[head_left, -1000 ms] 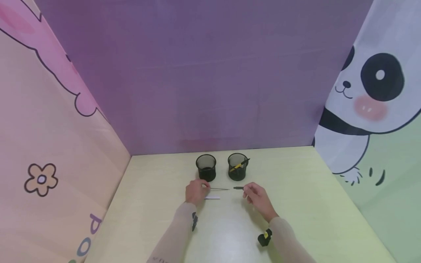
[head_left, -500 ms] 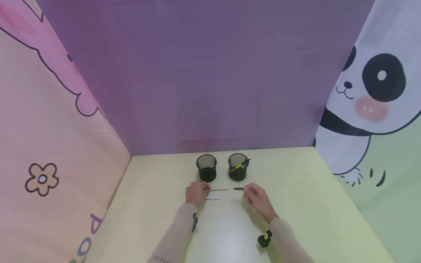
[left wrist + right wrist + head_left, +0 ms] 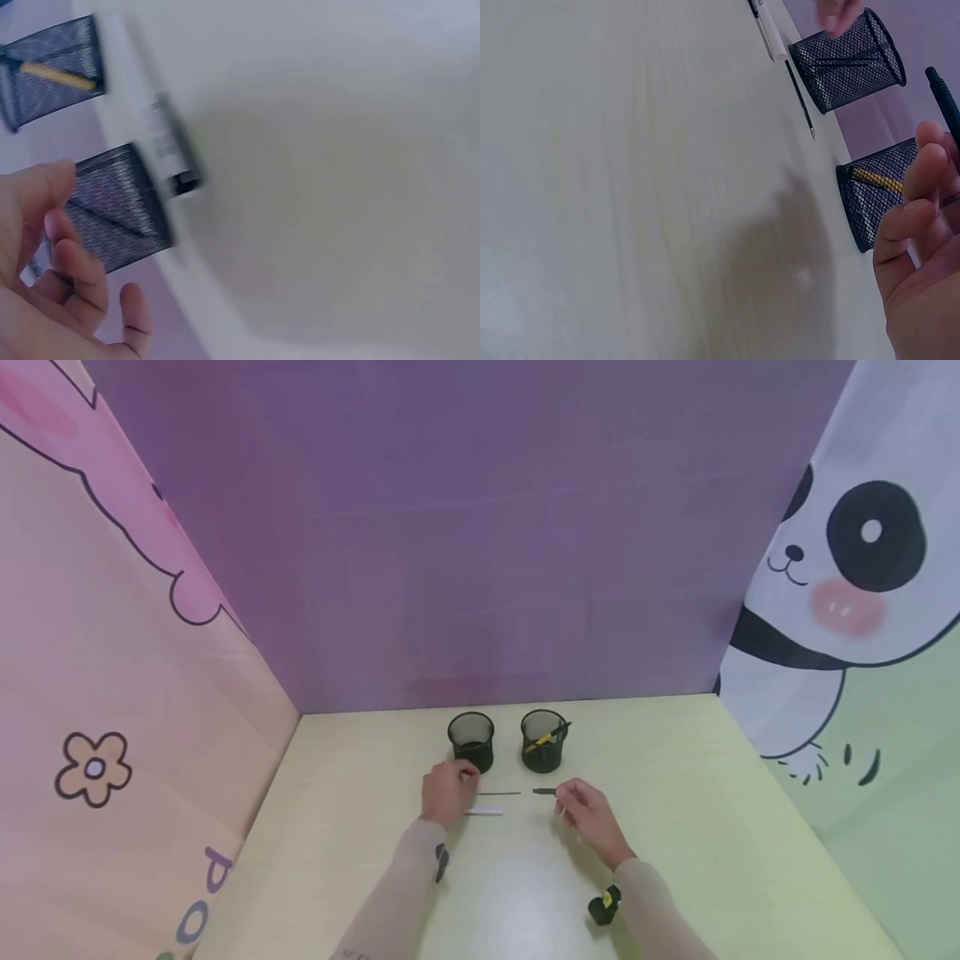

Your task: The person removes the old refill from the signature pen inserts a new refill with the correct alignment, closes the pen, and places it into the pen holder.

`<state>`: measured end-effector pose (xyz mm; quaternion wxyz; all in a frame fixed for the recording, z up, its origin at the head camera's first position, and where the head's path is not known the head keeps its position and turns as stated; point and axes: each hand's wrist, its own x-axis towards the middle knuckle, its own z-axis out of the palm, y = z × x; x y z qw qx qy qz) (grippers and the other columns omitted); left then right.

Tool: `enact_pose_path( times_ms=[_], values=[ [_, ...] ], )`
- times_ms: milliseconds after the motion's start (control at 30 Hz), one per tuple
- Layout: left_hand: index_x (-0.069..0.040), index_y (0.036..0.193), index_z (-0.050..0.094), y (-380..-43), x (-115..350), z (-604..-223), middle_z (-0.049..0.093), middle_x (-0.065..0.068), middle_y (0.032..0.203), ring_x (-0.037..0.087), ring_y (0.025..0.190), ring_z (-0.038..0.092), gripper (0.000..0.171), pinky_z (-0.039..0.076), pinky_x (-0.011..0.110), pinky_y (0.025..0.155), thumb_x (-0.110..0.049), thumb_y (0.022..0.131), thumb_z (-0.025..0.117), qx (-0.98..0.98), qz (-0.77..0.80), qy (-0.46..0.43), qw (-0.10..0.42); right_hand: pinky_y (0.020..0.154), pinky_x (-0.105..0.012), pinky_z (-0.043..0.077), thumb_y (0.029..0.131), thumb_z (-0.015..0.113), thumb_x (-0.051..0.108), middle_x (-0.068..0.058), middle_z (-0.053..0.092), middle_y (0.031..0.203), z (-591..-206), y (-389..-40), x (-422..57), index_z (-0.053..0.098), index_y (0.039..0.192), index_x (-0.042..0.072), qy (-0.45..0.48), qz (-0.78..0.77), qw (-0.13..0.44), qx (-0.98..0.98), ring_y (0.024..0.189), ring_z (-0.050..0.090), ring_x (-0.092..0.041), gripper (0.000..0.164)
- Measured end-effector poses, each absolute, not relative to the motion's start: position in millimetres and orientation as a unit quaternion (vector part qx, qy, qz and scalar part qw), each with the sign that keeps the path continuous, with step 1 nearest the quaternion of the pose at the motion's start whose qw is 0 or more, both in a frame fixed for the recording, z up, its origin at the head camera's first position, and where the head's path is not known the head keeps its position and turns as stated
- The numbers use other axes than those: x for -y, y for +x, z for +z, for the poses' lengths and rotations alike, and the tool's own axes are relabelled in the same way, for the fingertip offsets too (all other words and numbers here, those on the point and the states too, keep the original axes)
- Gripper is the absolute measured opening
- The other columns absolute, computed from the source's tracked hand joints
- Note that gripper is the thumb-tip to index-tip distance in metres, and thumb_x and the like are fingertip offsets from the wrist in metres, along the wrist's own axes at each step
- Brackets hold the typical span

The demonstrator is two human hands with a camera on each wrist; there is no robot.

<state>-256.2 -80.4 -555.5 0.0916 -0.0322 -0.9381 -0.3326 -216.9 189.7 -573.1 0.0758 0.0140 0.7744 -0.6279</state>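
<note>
table (image 3: 720, 827): hands apart; l. hand (image 3: 448, 792) near l. mesh cup (image 3: 472, 753), hold unclear; r. hand (image 3: 592, 818) pinching blk. pen part (image 3: 943, 97); white barrel (image 3: 486, 812) loose; thin refill-like rod (image 3: 500, 793) on table, may roll if brushed.

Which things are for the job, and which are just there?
Probably the job:
black pen piece, in the right hand
thin dark stick, near the left hand
white tube

Maybe just there:
mesh cup with yellow-and-black pen
other mesh cup
</note>
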Motion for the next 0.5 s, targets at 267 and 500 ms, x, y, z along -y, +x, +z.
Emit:
enact_pose_path(
  times_ms=[267, 500],
  values=[
    [-0.018, 0.095, 0.081, -271, 80, -517, 0.068, -0.001, 0.079, 0.016, 0.073, 0.054, 0.006, 0.037, 0.034, 0.068, -0.022, 0.091, 0.078, 0.934, -0.291, -0.065, 0.196, 0.067, -0.032, 0.050, 0.106, 0.056, 0.020, -0.005, 0.066, 0.086, -578, -218, -190, 0.061, 0.113, -0.003, 0.017, -0.629, 0.076, -0.774, 0.071, 0.056, -0.020, 0.025],
    [-0.019, 0.092, 0.081, -285, 82, -500, 0.063, 0.006, 0.097, 0.027, 0.094, 0.052, 0.005, 0.044, 0.049, 0.084, -0.023, 0.090, 0.079, 0.943, -0.250, -0.070, 0.206, 0.067, -0.031, 0.050, 0.106, 0.056, 0.020, -0.005, 0.066, 0.086, -578, -218, -190, 0.061, 0.113, -0.003, 0.021, -0.628, 0.073, -0.775, 0.070, 0.056, -0.020, 0.025]
  ],
)
